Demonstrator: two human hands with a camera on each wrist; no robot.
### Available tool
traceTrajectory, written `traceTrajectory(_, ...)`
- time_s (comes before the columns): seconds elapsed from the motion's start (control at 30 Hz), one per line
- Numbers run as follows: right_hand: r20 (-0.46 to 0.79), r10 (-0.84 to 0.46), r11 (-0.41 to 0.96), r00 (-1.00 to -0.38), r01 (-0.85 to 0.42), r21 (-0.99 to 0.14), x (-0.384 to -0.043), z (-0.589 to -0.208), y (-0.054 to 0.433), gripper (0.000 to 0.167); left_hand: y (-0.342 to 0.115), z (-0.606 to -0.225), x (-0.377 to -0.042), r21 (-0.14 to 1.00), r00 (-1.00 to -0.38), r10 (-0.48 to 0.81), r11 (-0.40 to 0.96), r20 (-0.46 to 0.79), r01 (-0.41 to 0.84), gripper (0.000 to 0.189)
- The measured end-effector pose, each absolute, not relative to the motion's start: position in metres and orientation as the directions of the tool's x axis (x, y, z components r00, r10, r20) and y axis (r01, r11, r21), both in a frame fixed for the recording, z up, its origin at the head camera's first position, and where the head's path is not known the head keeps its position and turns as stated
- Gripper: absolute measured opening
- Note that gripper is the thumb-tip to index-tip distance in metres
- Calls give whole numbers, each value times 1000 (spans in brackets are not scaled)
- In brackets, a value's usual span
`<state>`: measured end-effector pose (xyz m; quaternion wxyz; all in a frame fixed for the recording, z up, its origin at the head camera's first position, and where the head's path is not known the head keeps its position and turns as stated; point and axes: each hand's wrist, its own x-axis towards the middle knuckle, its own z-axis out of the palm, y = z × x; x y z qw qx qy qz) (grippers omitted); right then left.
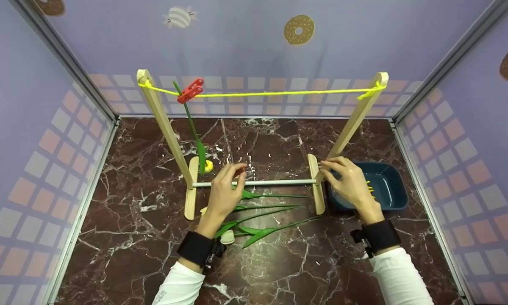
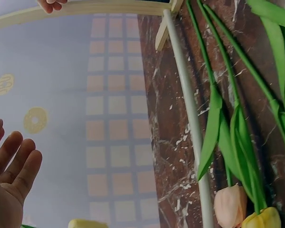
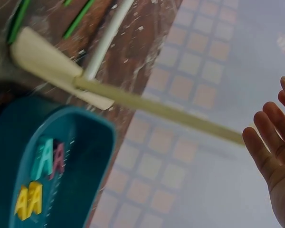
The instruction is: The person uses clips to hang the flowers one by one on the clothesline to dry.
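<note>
My left hand (image 1: 226, 190), loosely bent and holding nothing, hovers above the tulips (image 1: 258, 234) and the white crossbar (image 1: 275, 182) of a wooden stand. My right hand (image 1: 350, 182) is also empty, its fingers relaxed, between the stand's right post (image 1: 357, 120) and the blue bin (image 1: 400, 186); whether it touches the post I cannot tell. Along the top runs a yellow string (image 1: 275, 93). On its left part a red clothespin (image 1: 190, 90) grips the stem of a yellow tulip (image 1: 209, 165) hanging head down.
Inside the bin, in the right wrist view, lie teal (image 3: 42, 156), maroon (image 3: 58, 157) and yellow clothespins (image 3: 29, 199). Several tulips, among them a pink one (image 2: 230, 205) and a yellow one (image 2: 262, 218), lie before the crossbar. Patterned walls (image 1: 245, 42) enclose the marbled surface (image 1: 279, 271).
</note>
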<state>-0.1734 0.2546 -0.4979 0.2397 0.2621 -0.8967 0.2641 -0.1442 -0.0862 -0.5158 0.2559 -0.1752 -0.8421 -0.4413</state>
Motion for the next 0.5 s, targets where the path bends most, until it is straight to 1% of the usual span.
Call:
traceTrajectory(0.2, 502, -285, 773, -817, -505, -383, -176, -515, 278, 25, -81, -527, -142, 650, -837, 125, 573, 532, 499, 21)
traceTrajectory(0.33, 425, -249, 812, -870, -427, -399, -179, -531, 295, 26, -77, -532, -141, 645, -854, 163, 589, 495, 487, 20)
traceTrajectory(0.5, 331, -211, 852, -920, -339, -400, -181, -547, 315, 29, -72, -539, -142, 638, -866, 213, 600, 453, 482, 21)
